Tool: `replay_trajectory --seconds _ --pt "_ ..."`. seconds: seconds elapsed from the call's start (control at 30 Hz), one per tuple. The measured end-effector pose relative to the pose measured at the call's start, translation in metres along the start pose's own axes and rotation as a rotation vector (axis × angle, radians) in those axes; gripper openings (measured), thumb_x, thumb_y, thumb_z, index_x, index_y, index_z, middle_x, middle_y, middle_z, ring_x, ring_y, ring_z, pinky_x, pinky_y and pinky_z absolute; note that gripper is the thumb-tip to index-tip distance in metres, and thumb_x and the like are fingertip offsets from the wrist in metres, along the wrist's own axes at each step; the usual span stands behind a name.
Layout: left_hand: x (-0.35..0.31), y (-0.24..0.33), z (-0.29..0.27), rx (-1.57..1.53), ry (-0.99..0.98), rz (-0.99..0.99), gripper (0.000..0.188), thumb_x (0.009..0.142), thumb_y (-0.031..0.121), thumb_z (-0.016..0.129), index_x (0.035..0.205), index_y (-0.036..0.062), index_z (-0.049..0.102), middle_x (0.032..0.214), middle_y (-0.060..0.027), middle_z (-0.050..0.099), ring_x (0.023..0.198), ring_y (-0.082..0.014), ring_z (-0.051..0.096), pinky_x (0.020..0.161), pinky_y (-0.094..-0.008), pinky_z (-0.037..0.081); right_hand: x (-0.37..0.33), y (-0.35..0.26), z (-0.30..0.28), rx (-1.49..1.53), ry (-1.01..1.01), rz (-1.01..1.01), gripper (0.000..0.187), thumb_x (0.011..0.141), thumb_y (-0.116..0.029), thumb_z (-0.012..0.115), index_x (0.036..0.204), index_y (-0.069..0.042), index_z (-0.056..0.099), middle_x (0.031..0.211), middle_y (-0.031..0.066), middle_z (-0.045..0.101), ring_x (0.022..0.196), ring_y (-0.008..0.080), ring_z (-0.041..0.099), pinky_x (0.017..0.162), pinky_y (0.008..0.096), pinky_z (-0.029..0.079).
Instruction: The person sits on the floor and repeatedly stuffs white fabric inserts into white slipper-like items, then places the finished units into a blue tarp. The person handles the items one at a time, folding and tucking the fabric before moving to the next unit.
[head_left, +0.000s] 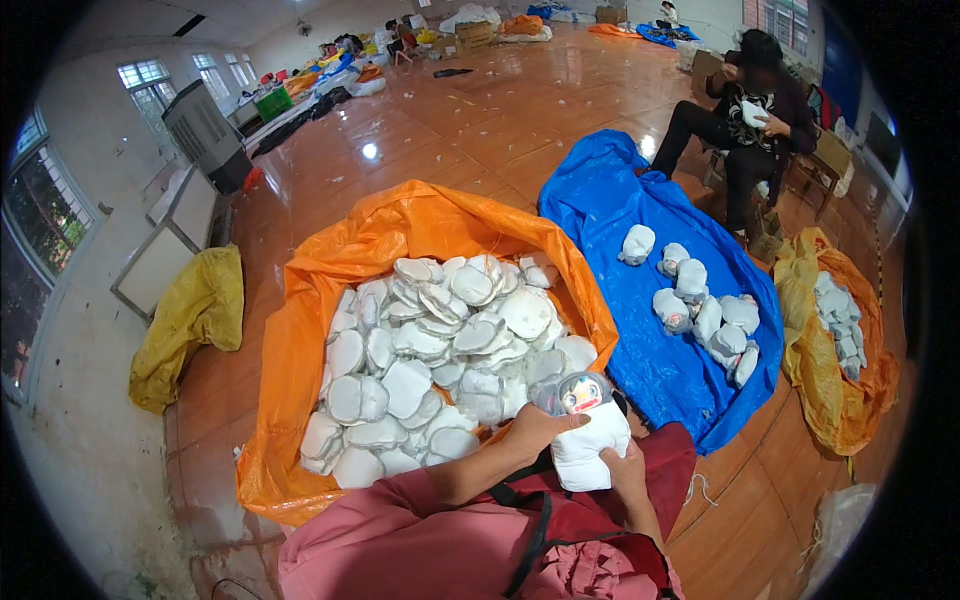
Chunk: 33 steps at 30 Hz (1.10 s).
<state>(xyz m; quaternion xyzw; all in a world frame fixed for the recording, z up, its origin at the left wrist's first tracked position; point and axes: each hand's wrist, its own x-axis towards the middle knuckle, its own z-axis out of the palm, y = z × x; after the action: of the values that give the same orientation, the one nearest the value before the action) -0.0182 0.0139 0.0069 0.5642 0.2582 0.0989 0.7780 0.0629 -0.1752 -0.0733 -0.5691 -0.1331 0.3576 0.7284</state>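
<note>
Holding a doll (588,452) above the lap (425,535), gripping below its face with the left hand (540,432) and its white body with the right hand (625,470). Seemingly partway, judging by few likely finished bundles (692,278) on the blue sheet (640,335) and many pads (408,386) left in the orange sheet (400,212).

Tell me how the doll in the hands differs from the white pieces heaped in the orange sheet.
The doll shows a painted face, while the white pieces show none. The doll is held by the left hand and the right hand; the white pieces lie heaped in the orange sheet. Both are largely white.
</note>
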Motion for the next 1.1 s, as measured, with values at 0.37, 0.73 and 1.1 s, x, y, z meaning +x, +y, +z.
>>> replay_trajectory --seconds 0.37,0.73,1.1 --pt "0.013 0.006 0.005 -0.144 0.183 0.269 0.042 0.077 0.004 0.076 0.115 -0.0009 0.058 0.107 -0.007 0.064 0.094 -0.0161 0.06 0.084 -0.0295 0.047 -0.002 -0.038 0.033 0.351 -0.069 0.179 0.054 0.09 -0.019 0.06 0.138 -0.007 0.036 0.128 0.0099 0.053 0.11 0.0249 0.058 0.084 0.0439 0.054" --pt "0.021 -0.047 -0.011 -0.557 0.021 -0.145 0.046 0.089 0.019 0.066 0.126 -0.0003 0.05 0.122 -0.0106 0.058 0.111 -0.0247 0.055 0.099 -0.0413 0.042 -0.015 -0.014 0.028 0.212 0.08 -0.07 0.031 0.09 -0.011 0.063 0.117 0.003 0.054 0.095 0.0103 0.066 0.075 0.019 0.065 0.057 0.031 0.054" --pt "0.024 -0.105 -0.129 -0.185 0.165 -0.408 0.032 0.092 0.016 0.059 0.12 0.0034 0.05 0.103 -0.0075 0.063 0.093 -0.0151 0.06 0.081 -0.0286 0.051 -0.006 -0.024 -0.055 0.211 0.465 -0.004 0.031 0.093 -0.023 0.058 0.112 0.002 0.057 0.09 0.0118 0.067 0.071 0.0176 0.066 0.059 0.0263 0.054"
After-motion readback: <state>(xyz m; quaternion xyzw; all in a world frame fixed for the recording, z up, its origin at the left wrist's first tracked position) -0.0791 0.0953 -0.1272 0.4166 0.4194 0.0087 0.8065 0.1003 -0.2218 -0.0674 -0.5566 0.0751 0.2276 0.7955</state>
